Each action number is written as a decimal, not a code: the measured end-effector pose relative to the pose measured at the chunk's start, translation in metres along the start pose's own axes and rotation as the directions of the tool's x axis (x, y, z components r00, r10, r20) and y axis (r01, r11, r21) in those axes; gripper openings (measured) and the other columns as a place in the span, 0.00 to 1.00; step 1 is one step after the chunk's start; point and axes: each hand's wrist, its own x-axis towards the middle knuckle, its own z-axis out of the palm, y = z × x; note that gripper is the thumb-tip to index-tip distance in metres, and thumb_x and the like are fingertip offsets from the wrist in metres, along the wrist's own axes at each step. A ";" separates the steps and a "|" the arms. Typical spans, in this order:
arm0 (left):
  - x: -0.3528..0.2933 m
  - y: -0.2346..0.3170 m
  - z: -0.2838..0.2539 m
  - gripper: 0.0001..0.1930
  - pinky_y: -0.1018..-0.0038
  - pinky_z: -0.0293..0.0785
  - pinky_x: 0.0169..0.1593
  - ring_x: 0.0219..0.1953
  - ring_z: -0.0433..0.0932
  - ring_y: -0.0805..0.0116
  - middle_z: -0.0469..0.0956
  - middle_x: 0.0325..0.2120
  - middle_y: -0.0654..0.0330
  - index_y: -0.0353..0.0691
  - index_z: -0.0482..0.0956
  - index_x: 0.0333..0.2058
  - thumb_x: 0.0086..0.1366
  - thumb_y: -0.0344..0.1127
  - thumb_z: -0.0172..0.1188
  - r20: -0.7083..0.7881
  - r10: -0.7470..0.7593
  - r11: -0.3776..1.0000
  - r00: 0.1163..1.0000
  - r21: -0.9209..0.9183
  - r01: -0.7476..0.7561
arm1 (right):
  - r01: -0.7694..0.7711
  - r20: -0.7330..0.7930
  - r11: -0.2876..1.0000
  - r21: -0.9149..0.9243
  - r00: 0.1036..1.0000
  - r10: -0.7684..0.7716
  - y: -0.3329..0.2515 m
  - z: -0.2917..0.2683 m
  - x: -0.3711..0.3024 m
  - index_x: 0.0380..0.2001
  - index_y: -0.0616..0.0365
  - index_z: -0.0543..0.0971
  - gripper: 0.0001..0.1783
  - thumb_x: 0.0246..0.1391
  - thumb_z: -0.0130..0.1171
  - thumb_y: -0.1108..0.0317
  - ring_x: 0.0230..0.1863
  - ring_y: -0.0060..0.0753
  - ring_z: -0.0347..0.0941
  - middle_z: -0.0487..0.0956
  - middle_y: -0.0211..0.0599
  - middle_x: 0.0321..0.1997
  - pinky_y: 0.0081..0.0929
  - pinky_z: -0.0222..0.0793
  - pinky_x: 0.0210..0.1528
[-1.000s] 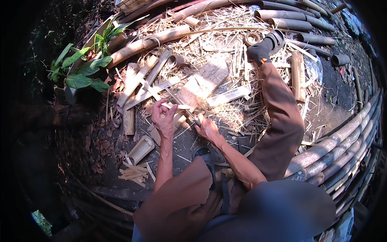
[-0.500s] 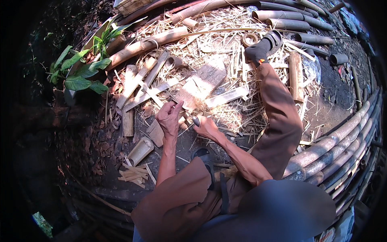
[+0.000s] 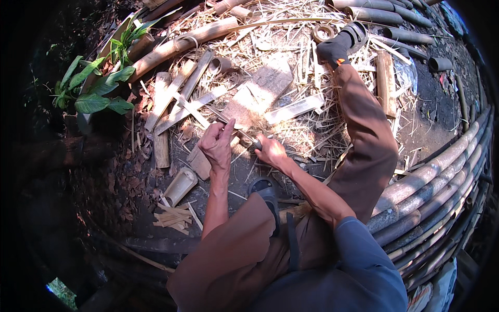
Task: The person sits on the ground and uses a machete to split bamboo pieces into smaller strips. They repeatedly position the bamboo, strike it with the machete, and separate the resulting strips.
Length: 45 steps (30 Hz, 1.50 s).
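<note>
My left hand [image 3: 217, 145] is closed, its fingers pinching a thin strip [image 3: 217, 113], probably bamboo, that points up and to the left. Just to the right, my right hand [image 3: 272, 153] is wrapped around the dark handle of a knife [image 3: 257, 143]. The knife's narrow blade slants toward the left fingers and lies close to the strip; whether they touch I cannot tell. Beyond both hands, a flat wooden board [image 3: 273, 78] rests on the ground, with a tuft of fine shavings [image 3: 258, 122] at its near edge.
Split bamboo pieces [image 3: 179, 96] lie to the left, near a short bamboo section [image 3: 181, 185] and a small pile of slats [image 3: 174, 217]. Long bamboo poles [image 3: 416, 191] curve along the right. My outstretched leg [image 3: 366, 132] crosses shavings. A leafy plant [image 3: 99, 86] stands far left.
The whole view has shifted slightly. My right hand with the knife has moved a little to the right, away from the left hand. The left hand keeps its pinch on the strip.
</note>
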 end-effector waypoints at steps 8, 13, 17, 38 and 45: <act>0.023 -0.001 0.015 0.11 0.80 0.49 0.20 0.16 0.53 0.83 0.55 0.13 0.73 0.35 0.81 0.38 0.57 0.29 0.69 0.007 -0.012 0.991 1.000 -0.130 0.013 | -0.040 0.071 0.999 -0.006 0.997 0.040 0.030 -0.007 0.030 0.41 0.57 0.73 0.17 0.48 0.59 0.62 0.39 0.58 0.77 0.79 0.55 0.36 0.48 0.71 0.43; 0.013 -0.014 -0.008 0.14 0.80 0.49 0.20 0.16 0.53 0.82 0.55 0.13 0.73 0.40 0.82 0.42 0.56 0.30 0.70 -0.002 -0.024 0.999 1.000 -0.042 0.024 | 0.190 -0.087 0.981 0.046 0.979 -0.185 -0.054 -0.017 -0.001 0.40 0.58 0.73 0.17 0.47 0.59 0.63 0.33 0.58 0.79 0.79 0.54 0.29 0.48 0.75 0.36; 0.018 0.003 0.015 0.15 0.80 0.49 0.21 0.17 0.53 0.82 0.56 0.13 0.73 0.41 0.83 0.43 0.56 0.32 0.70 0.025 0.020 0.991 1.000 -0.132 -0.016 | 0.030 -0.024 0.998 -0.054 0.999 -0.032 0.076 -0.003 0.013 0.51 0.53 0.69 0.25 0.48 0.60 0.60 0.44 0.57 0.77 0.80 0.53 0.38 0.48 0.73 0.47; 0.053 -0.026 -0.035 0.17 0.65 0.69 0.38 0.30 0.75 0.58 0.75 0.26 0.51 0.31 0.77 0.31 0.62 0.43 0.63 0.104 -0.157 0.978 0.982 0.152 0.140 | -0.141 0.051 0.980 0.139 0.990 0.135 0.030 -0.016 -0.138 0.38 0.64 0.73 0.23 0.52 0.59 0.52 0.31 0.59 0.77 0.78 0.57 0.26 0.45 0.70 0.35; 0.013 -0.053 -0.024 0.24 0.70 0.83 0.35 0.31 0.82 0.59 0.79 0.33 0.48 0.25 0.75 0.41 0.71 0.47 0.48 0.075 -0.495 0.851 0.865 -0.158 0.501 | -0.086 -0.038 0.957 0.278 0.994 0.101 -0.010 -0.029 -0.125 0.30 0.66 0.67 0.27 0.64 0.49 0.46 0.23 0.61 0.70 0.71 0.59 0.18 0.48 0.63 0.29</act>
